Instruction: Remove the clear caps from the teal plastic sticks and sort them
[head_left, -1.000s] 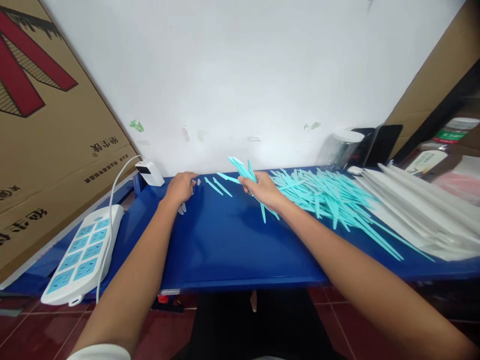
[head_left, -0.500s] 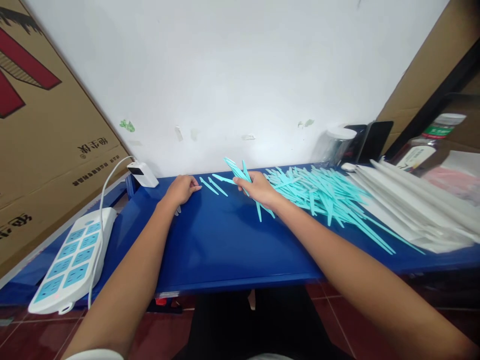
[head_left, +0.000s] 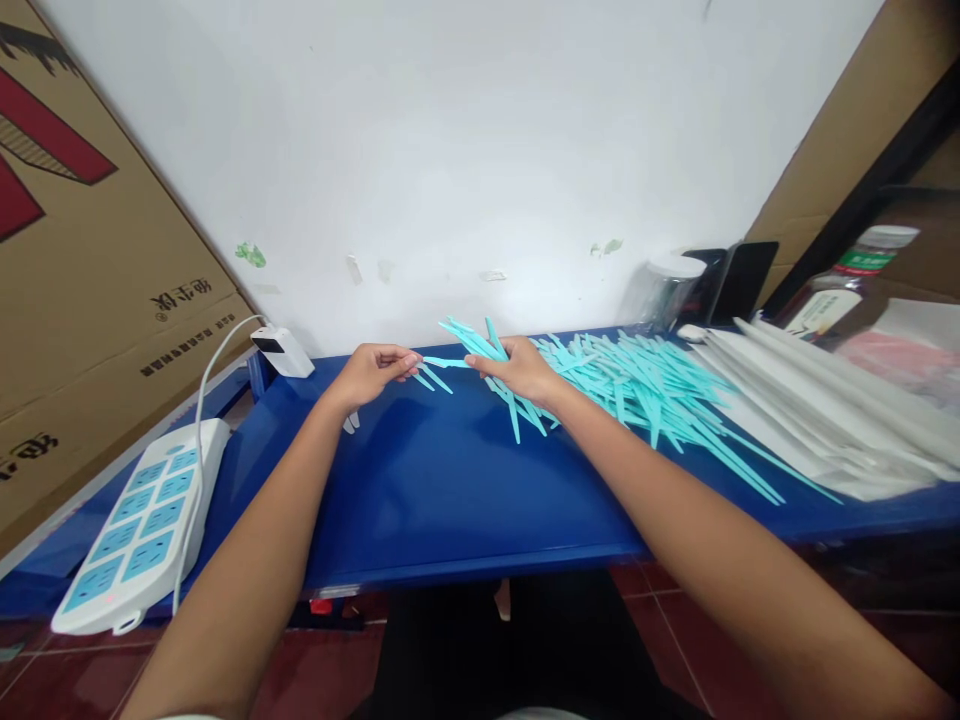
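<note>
My left hand (head_left: 379,372) is closed in a pinch at the left end of a slim teal plastic stick (head_left: 446,362). The other end of that stick reaches the fingers of my right hand (head_left: 517,370). A fanned bunch of teal sticks (head_left: 476,340) with paler tips is gripped in my right hand, between thumb and fingers. Just below my left fingertips, two more teal sticks (head_left: 435,378) lie side by side on the blue table (head_left: 465,490). Small clear-white pieces (head_left: 351,422) show beside my left wrist, partly hidden. A large loose pile of teal sticks (head_left: 637,380) spreads right of my right hand.
White paper or plastic sleeves (head_left: 810,420) are stacked at the right, near a lidded clear jar (head_left: 667,295) and a bottle (head_left: 832,290). At the left are a power strip (head_left: 142,530), a white charger (head_left: 283,350) with a cable, and a cardboard box (head_left: 97,260). A wall stands behind.
My left hand has moved slightly right from the table and now pinches the end of a teal stick beside my right hand. My right hand keeps its bunch and has hardly moved.
</note>
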